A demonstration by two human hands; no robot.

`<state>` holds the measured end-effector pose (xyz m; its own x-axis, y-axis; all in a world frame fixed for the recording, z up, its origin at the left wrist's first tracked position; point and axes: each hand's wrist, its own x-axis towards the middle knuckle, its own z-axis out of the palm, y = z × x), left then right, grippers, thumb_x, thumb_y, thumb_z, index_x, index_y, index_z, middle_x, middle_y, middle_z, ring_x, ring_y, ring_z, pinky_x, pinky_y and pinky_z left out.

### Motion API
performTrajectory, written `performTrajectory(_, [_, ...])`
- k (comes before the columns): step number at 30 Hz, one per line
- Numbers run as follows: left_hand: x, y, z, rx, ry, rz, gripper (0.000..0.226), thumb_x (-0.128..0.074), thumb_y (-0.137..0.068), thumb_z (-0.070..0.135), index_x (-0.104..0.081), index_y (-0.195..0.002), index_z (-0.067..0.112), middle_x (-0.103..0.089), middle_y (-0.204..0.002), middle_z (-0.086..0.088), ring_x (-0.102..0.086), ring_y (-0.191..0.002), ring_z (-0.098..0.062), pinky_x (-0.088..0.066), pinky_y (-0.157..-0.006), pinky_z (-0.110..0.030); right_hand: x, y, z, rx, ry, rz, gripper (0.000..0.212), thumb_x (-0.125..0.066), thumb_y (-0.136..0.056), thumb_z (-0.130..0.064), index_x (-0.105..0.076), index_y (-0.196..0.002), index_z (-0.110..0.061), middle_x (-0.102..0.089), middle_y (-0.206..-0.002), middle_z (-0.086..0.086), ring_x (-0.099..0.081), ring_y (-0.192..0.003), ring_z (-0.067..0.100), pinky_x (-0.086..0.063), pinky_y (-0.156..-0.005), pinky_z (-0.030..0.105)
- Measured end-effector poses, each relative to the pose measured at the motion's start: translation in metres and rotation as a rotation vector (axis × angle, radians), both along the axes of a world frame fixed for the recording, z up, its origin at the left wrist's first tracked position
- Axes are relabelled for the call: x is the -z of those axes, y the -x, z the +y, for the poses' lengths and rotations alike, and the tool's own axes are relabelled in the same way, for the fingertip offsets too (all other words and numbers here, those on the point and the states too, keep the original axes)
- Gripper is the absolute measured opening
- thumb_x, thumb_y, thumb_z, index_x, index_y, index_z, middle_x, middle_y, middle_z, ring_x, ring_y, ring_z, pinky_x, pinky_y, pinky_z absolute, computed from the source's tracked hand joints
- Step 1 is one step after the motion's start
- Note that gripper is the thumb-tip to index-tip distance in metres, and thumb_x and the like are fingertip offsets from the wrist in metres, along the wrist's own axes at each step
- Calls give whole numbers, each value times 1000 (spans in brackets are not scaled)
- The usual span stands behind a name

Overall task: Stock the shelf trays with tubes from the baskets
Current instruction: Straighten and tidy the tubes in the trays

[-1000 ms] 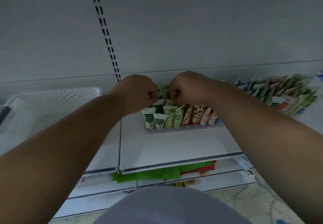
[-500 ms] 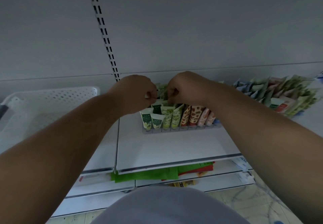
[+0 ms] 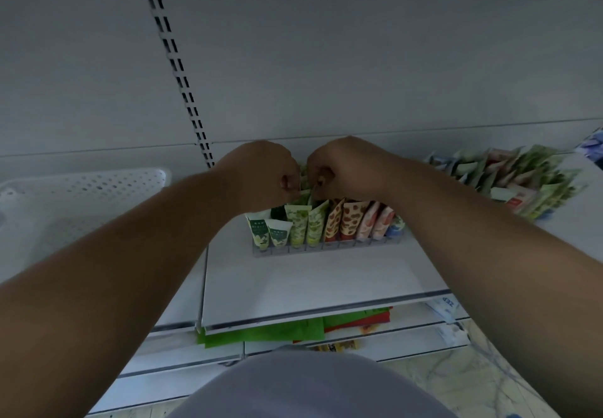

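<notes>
Left hand: my left hand [image 3: 261,173] is at about 11 o'clock of the tray, knuckles up, fingers curled, thumb and fingertips pinching the top edge of a green tube [image 3: 305,197] in the back row.
Right hand: my right hand [image 3: 342,169] sits just beside the left, at 12 o'clock of the tray, fingers curled the same way and pinching at the same green tube top; how much of it each hand holds I cannot tell, the knuckles hide it.
Tube: it stands tilted behind the front row, between my two hands, its lower part hidden by the tubes ahead of it.
Tray: the clear tray [image 3: 326,249] lies on the white shelf [image 3: 310,287], straight ahead of me, its front lip toward me.
Front row: tubes [image 3: 326,225] stand upright in it side by side, dark green and white at 9 o'clock, pale green next, red-spotted in the middle, pink and then blue at 3 o'clock.
Basket: a white perforated basket [image 3: 81,195] rests on the shelf at 9 o'clock, well apart from the tray.
Pile: a second mass of tubes [image 3: 522,182] lies at 2 o'clock, past my right forearm.
Below: green and red packs [image 3: 277,331] show on the lower shelf at 6 o'clock.
</notes>
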<state>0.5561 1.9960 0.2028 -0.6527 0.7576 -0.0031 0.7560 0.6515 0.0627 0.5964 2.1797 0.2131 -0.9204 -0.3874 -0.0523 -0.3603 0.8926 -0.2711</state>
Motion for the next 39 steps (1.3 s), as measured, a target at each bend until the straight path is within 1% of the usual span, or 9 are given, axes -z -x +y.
performTrajectory(7, [2,0,-3,-5,-28,5,18,-58,-87,32,-73,-89,23,-60,-92,5,-57,-92,-17,-45,-82,-31,7,-3,-1,35,18,-6,16,-76,-78,-28,-69,-78,-13,-63,-75,2,-54,-66,15,-38,-60,29])
performTrajectory(10, [2,0,-2,-2,-2,24,21,-55,-89,33,-72,-90,21,-60,-92,5,-56,-94,-16,-46,-84,-32,5,-4,3,50,38,4,16,-74,-80,-30,-70,-82,-14,-61,-73,-3,-52,-64,12,-36,-57,25])
performTrajectory(14, [-2,-3,2,-14,-126,-22,18,-60,-88,38,-71,-98,27,-59,-96,8,-56,-97,-15,-45,-86,-29,-2,-8,19,109,78,54,13,-71,-83,-28,-71,-90,-18,-52,-69,-15,-49,-65,6,-30,-54,14])
performTrajectory(19, [-5,-6,21,9,-143,-64,16,-63,-85,34,-73,-95,25,-61,-97,7,-57,-96,-14,-44,-83,-27,-2,-11,24,103,13,-22,12,-75,-78,-24,-70,-84,-14,-53,-70,-9,-49,-66,10,-30,-53,25])
performTrajectory(23, [0,-5,26,9,-99,-41,9,-65,-84,30,-70,-88,25,-48,-85,12,-54,-92,-13,-29,-72,-20,3,-11,24,85,5,-33,7,-71,-75,-12,-65,-72,-16,-56,-68,-4,-51,-66,15,-29,-57,27])
performTrajectory(26, [0,-6,24,-20,-92,-51,6,-62,-83,27,-62,-77,28,-46,-81,11,-52,-86,-13,-34,-72,-23,2,-11,30,69,3,-38,6,-71,-75,-11,-72,-81,-14,-64,-78,-1,-53,-69,11,-34,-56,25])
performTrajectory(29, [0,-6,23,-48,-102,-52,8,-61,-84,29,-67,-80,25,-52,-83,9,-57,-87,-17,-44,-76,-28,1,-12,31,45,22,-69,7,-71,-76,-11,-71,-79,-17,-61,-74,-9,-52,-64,6,-36,-58,22])
performTrajectory(35, [3,-7,26,-42,-98,-42,12,-60,-85,29,-71,-89,25,-59,-93,6,-57,-93,-18,-47,-81,-32,1,-9,24,40,37,-74,12,-72,-78,-14,-66,-74,-24,-54,-69,-12,-50,-64,7,-32,-58,24])
performTrajectory(39, [4,-7,25,-53,-95,-36,10,-60,-85,32,-69,-89,28,-53,-89,10,-56,-94,-16,-42,-77,-26,5,-13,29,59,42,-48,11,-72,-80,-19,-64,-73,-23,-49,-63,-14,-44,-57,-2,-28,-52,22])
